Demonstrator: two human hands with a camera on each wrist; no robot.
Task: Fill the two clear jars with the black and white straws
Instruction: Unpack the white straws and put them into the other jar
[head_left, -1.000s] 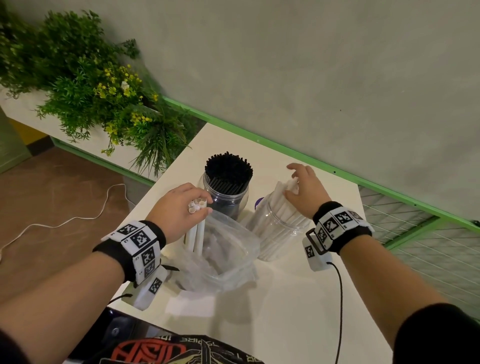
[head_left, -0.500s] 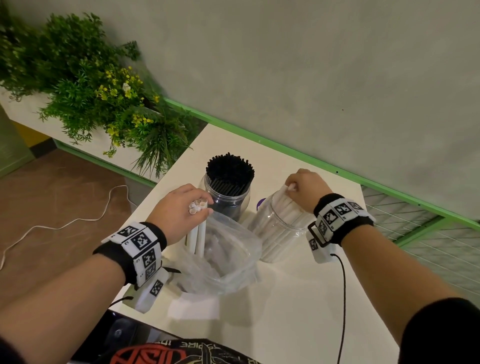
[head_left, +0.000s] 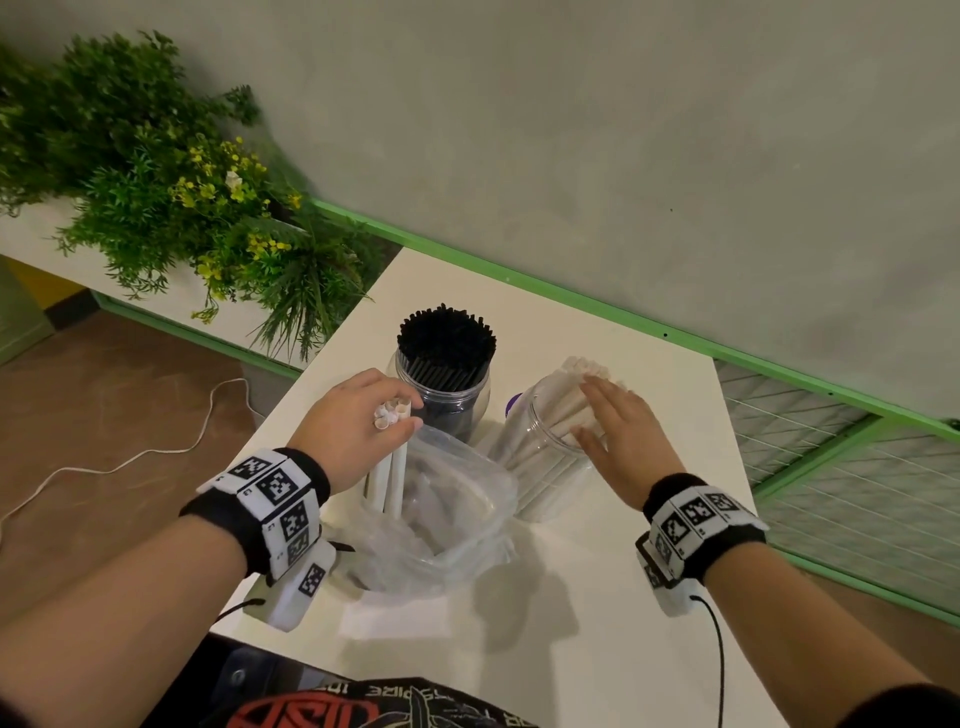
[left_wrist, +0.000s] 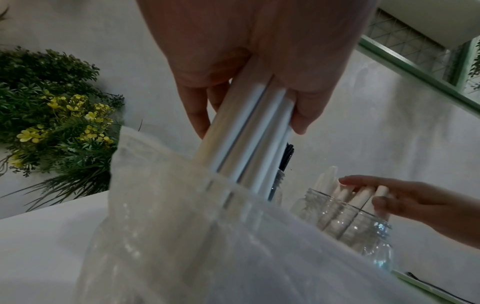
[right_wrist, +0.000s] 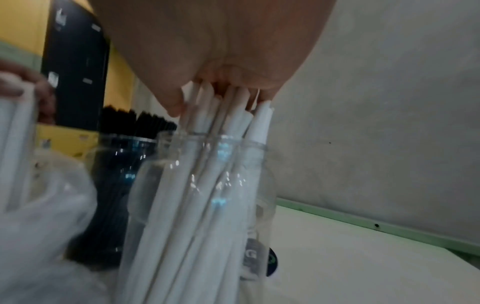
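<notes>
On the white table (head_left: 597, 649) stand two clear jars. The left jar (head_left: 444, 395) is packed with black straws (head_left: 445, 338). The right jar (head_left: 545, 462) (right_wrist: 207, 195) holds white straws (head_left: 561, 410) that lean and stick out of its mouth. My right hand (head_left: 618, 431) lies flat with straight fingers on the tops of those straws (right_wrist: 228, 111). My left hand (head_left: 358, 421) grips a small bunch of white straws (head_left: 392, 462) (left_wrist: 249, 131), upright, with their lower ends inside a clear plastic bag (head_left: 441, 525) (left_wrist: 182, 226).
A planter of green plants with yellow flowers (head_left: 171, 197) stands left of the table. A green rail (head_left: 571, 296) runs along the grey wall behind. A white cord (head_left: 156, 452) lies on the brown floor. A purple lid (head_left: 514, 402) peeks between the jars.
My right hand has opened from a curled hold at the straw tops and now lies flat on them, nearer to me. The left hand has kept its bunch in place.
</notes>
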